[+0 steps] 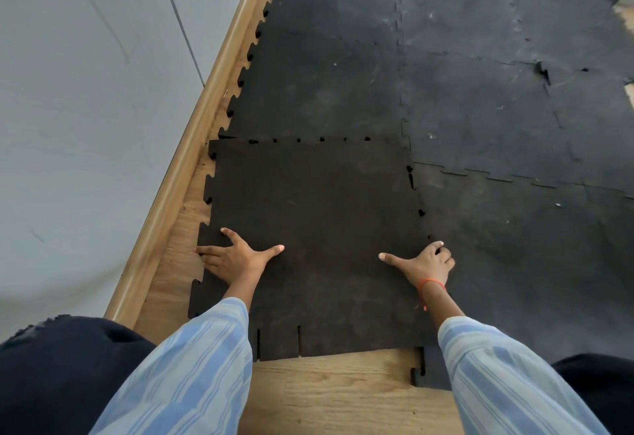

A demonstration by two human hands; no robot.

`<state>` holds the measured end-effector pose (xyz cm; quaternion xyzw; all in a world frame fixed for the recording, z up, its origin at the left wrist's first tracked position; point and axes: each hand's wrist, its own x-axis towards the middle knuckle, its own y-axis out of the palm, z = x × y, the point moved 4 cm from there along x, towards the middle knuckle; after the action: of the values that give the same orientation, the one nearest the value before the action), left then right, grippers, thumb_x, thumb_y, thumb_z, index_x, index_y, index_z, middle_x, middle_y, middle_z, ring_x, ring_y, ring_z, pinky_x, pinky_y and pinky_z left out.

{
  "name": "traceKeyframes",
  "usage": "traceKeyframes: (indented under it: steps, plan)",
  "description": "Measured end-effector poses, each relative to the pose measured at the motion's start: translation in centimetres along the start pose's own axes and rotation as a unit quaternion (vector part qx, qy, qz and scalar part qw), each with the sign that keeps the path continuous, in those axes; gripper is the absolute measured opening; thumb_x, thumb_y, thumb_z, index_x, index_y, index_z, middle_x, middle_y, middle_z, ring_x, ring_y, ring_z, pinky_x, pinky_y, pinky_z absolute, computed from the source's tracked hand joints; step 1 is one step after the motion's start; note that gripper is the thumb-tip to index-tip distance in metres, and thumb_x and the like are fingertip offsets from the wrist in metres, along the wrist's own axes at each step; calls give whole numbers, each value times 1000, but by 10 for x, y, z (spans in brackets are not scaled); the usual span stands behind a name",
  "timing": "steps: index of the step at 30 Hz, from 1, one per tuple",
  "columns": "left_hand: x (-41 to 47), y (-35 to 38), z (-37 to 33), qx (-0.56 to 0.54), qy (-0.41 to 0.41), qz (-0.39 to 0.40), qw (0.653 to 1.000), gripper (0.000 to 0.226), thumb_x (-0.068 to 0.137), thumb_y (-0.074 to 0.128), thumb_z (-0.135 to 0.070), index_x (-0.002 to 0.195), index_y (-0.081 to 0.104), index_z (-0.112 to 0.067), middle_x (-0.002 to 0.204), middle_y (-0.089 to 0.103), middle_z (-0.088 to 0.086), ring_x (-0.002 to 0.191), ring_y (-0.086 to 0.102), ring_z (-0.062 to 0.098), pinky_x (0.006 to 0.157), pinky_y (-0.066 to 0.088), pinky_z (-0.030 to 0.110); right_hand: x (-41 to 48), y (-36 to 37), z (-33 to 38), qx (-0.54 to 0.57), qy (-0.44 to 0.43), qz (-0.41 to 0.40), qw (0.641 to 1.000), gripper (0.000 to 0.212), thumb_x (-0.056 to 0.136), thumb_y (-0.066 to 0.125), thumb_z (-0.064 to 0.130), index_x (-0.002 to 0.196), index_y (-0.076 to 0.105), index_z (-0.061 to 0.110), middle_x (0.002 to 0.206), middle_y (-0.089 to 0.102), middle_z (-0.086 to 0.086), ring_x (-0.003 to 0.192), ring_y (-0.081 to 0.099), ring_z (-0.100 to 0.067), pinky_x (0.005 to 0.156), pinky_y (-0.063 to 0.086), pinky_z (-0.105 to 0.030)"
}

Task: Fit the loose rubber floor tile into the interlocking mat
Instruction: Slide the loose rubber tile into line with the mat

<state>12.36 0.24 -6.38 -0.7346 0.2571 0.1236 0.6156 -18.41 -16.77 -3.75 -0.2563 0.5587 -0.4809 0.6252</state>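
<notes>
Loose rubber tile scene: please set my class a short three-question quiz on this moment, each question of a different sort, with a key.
1. True or false: the loose rubber tile is fully locked in along its far edge.
2. Where does the left hand rest? A) on the wooden skirting B) on the tile's left edge, fingers spread C) in the air
3. Fill in: the right hand has its fingers curled at the seam with the ____ tile of the interlocking mat.

Key:
1. False; dark gaps show along that seam.
2. B
3. Neighbouring, on the right.
</notes>
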Motion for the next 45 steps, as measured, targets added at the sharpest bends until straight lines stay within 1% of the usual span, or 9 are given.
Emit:
traceKeyframes:
  steps: [4,9,17,22,26,29,33,39,45]
  plan:
    - [1,-9,-2,-26,-11,6,1000,131,56,73,-75,154,2,-23,155,-7,34,145,3,48,117,19,51,-20,11,-16,59,13,-14,998,135,59,71,72,148,5,-4,153,19,-24,140,17,-39,116,19,-44]
    - [10,-20,2,-84,-14,-7,996,130,62,76,-67,154,-5,-24,156,-6,33,146,-1,46,118,13,53,-42,22,-25,101,29,-29,994,132,60,72,69,149,6,-2,153,20,-21,140,18,-37,115,22,-44]
    - [17,-17,-1,-65,-13,-14,998,129,61,75,-69,154,-3,-23,156,-6,32,145,-1,47,117,11,54,-56,26,-27,140,42,-43,988,125,64,70,68,150,6,3,154,19,-19,142,17,-36,115,25,-48]
    - [24,-17,9,-11,-3,-19,1000,134,57,74,-73,154,-2,-17,156,-3,32,145,3,47,117,12,54,-76,41,-31,150,59,-70,984,124,64,72,66,150,11,2,152,23,-21,139,21,-36,113,25,-46]
    - [21,-16,12,18,6,-19,1000,135,56,69,-79,154,2,-15,157,-2,31,145,5,46,116,15,54,-74,42,-28,163,50,-65,983,121,65,72,64,150,12,3,152,22,-19,140,19,-35,115,24,-46]
    - [20,-16,15,24,10,-16,1000,137,55,68,-81,154,1,-13,157,-2,31,146,4,46,116,16,54,-64,39,-22,213,54,-58,974,116,69,75,57,150,13,1,152,20,-18,141,14,-35,117,20,-44]
    - [19,-18,19,35,10,-12,999,139,54,67,-82,153,0,-12,156,-1,33,146,4,46,116,15,53,-53,36,-18,256,67,-64,962,109,71,75,54,149,19,2,149,24,-17,139,16,-35,117,19,-42]
    - [14,-17,24,23,-3,-4,1000,137,56,68,-79,153,-2,-12,157,-3,32,145,3,47,117,13,53,-50,33,-16,229,21,-56,972,108,72,73,55,150,17,6,151,22,-16,141,15,-32,116,21,-43]
    - [16,-19,25,41,-5,-4,999,136,56,67,-80,153,0,-12,157,0,31,146,4,46,116,14,54,-63,40,-22,182,19,-58,981,114,70,73,58,150,13,5,150,23,-16,138,19,-33,115,23,-42]
